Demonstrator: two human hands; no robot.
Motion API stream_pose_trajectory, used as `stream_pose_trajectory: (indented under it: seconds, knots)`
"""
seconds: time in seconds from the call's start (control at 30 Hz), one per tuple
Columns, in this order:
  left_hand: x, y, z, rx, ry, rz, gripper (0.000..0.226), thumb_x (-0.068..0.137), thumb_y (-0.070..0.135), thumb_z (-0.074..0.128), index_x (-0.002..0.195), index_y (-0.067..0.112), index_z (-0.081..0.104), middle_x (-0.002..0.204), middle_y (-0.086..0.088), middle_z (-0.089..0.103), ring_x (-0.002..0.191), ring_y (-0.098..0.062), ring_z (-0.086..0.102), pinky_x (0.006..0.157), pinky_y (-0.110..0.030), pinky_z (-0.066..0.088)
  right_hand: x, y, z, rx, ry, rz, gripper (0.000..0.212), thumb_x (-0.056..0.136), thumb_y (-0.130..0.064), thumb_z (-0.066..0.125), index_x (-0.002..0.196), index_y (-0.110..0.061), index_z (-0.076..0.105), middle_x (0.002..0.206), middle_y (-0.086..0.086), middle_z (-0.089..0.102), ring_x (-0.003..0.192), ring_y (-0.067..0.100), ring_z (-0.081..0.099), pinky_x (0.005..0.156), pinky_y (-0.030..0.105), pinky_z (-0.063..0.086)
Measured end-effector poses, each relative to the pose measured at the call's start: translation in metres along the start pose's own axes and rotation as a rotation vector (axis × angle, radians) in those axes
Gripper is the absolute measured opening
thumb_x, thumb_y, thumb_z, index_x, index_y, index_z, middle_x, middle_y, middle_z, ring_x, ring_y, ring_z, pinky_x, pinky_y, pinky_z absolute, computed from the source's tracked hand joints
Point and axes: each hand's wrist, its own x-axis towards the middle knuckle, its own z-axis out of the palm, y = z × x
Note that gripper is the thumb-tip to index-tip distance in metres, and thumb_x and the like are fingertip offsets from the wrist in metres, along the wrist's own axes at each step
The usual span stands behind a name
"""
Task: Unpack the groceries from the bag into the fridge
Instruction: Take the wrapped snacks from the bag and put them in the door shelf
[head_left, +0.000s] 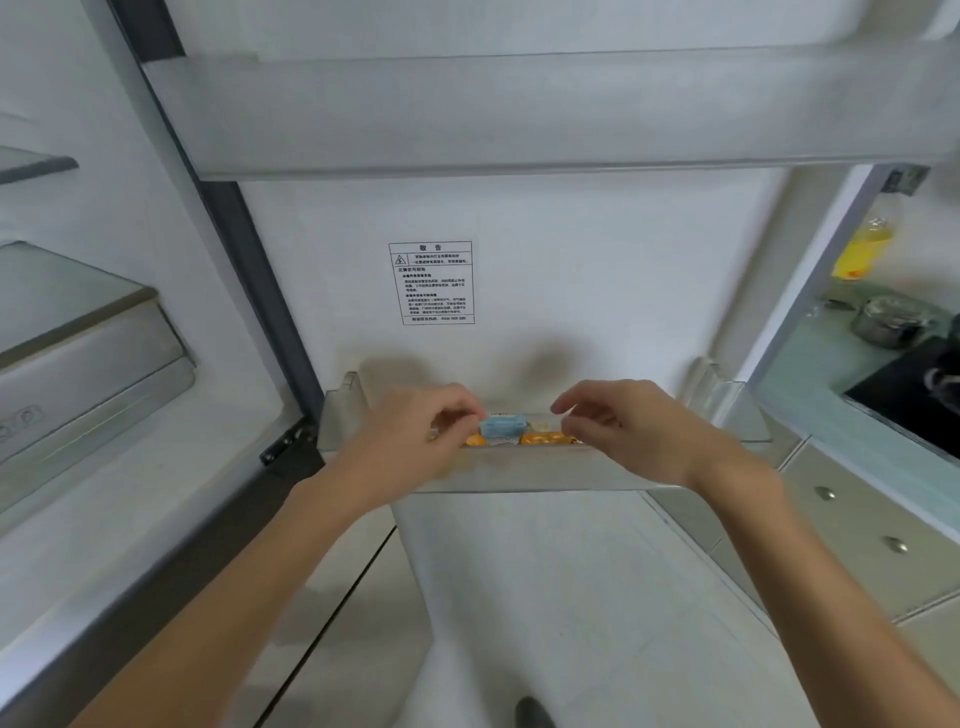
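Left hand (415, 434): we find it pinching the blue packet (501, 427) over the door bin (337, 418).
Right hand (628, 431): loosely curled, empty.
Risk: we judge the blue packet may slide off the orange packets (545, 439).

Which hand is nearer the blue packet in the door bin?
Left. The left hand grips the blue packet at its left end; the right hand hovers just right of it, not touching.
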Motion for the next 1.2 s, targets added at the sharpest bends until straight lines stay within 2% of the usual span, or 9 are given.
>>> stream_pose_trajectory:
  seconds: [0.13,0.3,0.47,0.67,0.77,0.9,1.03,1.13,1.2]
  knots:
    - [-0.014,0.004,0.004,0.009,0.05,-0.006,0.013,0.096,0.019,0.061,0.101,0.023,0.073,0.082,0.007,0.074,0.076,-0.013,0.067,0.075,-0.038,0.054,-0.012,-0.003,0.004,0.002,0.059,0.031,0.017,0.096,-0.026,0.054,0.09,-0.023,0.07,0.078,-0.006,0.07,0.079,0.022,0.067,0.072,0.038,0.053]
    - [-0.034,0.016,0.003,0.049,0.071,-0.022,0.015,0.097,0.024,0.06,0.1,0.02,0.073,0.092,0.007,0.071,0.09,-0.012,0.064,0.083,-0.039,0.052,-0.023,-0.003,0.007,-0.012,0.051,0.002,0.02,0.097,-0.027,0.048,0.089,-0.025,0.067,0.075,-0.006,0.068,0.063,0.017,0.059,0.057,0.028,0.048]
    - [-0.062,0.037,0.008,0.22,0.179,-0.101,0.026,0.094,0.033,0.054,0.106,0.023,0.075,0.104,0.01,0.071,0.1,-0.007,0.061,0.097,-0.04,0.044,-0.039,-0.005,0.007,-0.117,0.0,-0.165,0.02,0.099,-0.028,0.046,0.097,-0.022,0.065,0.088,-0.001,0.063,0.069,0.012,0.054,0.063,0.027,0.042]
    - [-0.085,0.086,0.043,0.292,0.239,-0.179,0.034,0.087,0.025,0.052,0.115,0.019,0.07,0.116,0.004,0.07,0.111,-0.016,0.06,0.101,-0.042,0.042,-0.079,-0.005,0.006,-0.214,-0.103,-0.353,0.039,0.098,-0.023,0.048,0.136,-0.023,0.053,0.128,-0.003,0.059,0.109,0.021,0.059,0.095,0.035,0.046]
    - [-0.092,0.113,0.065,0.229,0.234,-0.188,0.037,0.086,0.023,0.052,0.12,0.022,0.066,0.123,0.006,0.065,0.119,-0.012,0.052,0.109,-0.041,0.035,-0.104,-0.003,0.002,-0.224,-0.135,-0.437,0.039,0.099,-0.026,0.049,0.138,-0.026,0.053,0.15,-0.011,0.043,0.125,0.015,0.054,0.105,0.03,0.042]
    - [-0.096,0.14,0.089,0.21,0.276,-0.183,0.033,0.084,0.021,0.05,0.112,0.023,0.068,0.11,0.01,0.068,0.107,-0.01,0.059,0.105,-0.046,0.036,-0.139,0.002,-0.021,-0.159,-0.159,-0.501,0.031,0.099,-0.027,0.051,0.128,-0.033,0.059,0.146,-0.021,0.044,0.127,-0.001,0.048,0.103,0.01,0.033]
    - [-0.111,0.149,0.101,0.194,0.304,-0.142,0.026,0.081,0.027,0.048,0.093,0.027,0.071,0.091,0.013,0.07,0.092,-0.007,0.058,0.104,-0.052,0.037,-0.177,-0.004,-0.073,-0.042,0.142,-0.621,0.029,0.093,-0.01,0.06,0.114,-0.029,0.069,0.125,-0.017,0.063,0.105,-0.015,0.056,0.091,0.009,0.044]
    - [-0.125,0.149,0.096,0.166,0.297,-0.125,0.027,0.078,0.023,0.043,0.083,0.027,0.07,0.081,0.01,0.068,0.084,-0.009,0.056,0.106,-0.047,0.036,-0.202,-0.015,-0.112,0.042,0.528,-0.693,0.026,0.09,0.004,0.057,0.1,-0.014,0.072,0.104,-0.006,0.069,0.085,0.004,0.065,0.077,0.019,0.048]
    - [-0.137,0.144,0.089,0.128,0.307,-0.118,0.03,0.077,0.019,0.042,0.081,0.027,0.07,0.08,0.01,0.069,0.083,-0.011,0.06,0.103,-0.047,0.039,-0.213,-0.022,-0.13,0.031,0.756,-0.693,0.026,0.088,0.008,0.055,0.101,-0.007,0.071,0.103,0.003,0.067,0.091,0.011,0.062,0.083,0.026,0.048]
